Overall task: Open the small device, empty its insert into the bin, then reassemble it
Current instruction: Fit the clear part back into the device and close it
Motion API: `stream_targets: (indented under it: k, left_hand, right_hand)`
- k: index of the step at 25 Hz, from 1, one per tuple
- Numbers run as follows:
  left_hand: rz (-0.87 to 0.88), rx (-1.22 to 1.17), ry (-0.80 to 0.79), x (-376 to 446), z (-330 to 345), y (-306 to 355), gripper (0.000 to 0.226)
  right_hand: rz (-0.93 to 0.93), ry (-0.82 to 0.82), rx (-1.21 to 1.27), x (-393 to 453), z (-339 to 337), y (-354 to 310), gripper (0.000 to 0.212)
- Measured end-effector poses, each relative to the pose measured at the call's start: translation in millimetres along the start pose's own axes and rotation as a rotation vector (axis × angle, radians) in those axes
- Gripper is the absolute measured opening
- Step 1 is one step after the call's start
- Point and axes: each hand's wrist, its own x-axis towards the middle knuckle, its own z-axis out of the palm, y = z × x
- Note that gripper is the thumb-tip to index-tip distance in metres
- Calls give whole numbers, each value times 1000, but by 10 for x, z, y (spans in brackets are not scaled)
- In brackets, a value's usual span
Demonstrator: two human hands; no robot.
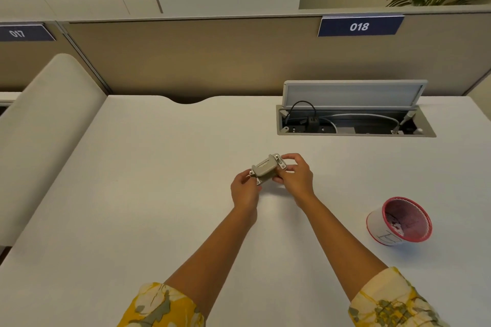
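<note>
- Left hand pinches the near-left end of the small device, held just above the desk.
- Device looks rigid, light plastic (probably slick); grip its ends.
- Right hand fingers close on its far-right end.
- Bin sits well right.

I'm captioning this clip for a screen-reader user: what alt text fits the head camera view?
Two bare hands, left hand and right hand, hold a small grey device between them above a white desk. A red-rimmed bin stands to the right, and an open cable hatch lies beyond it.
</note>
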Motion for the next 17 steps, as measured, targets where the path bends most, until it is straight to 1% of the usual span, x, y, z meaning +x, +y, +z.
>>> stream_targets:
  k: [3,6,9,11,13,15,17]
  left_hand:
    - [33,48,18,161,59,87,42]
    - [56,69,38,341,74,191,42]
    - [92,112,20,517,130,269,38]
    - [127,178,-7,610,202,286,37]
    - [162,222,-15,679,258,292,40]
    - [215,257,-15,771,274,322,42]
    - [268,319,-55,862,270,379,44]
  right_hand:
    - [-17,-5,-35,180,137,-70,30]
    - [-68,2,-125,379,233,-124,31]
    - [-92,54,-201,567,320,-141,34]
    - [-73,73,-198,679,396,-145,36]
    - [-66,86,-185,755,480,-159,34]
    - [-86,97,-174,834,569,-163,31]
    - [-100,117,-194,875,639,-147,29]
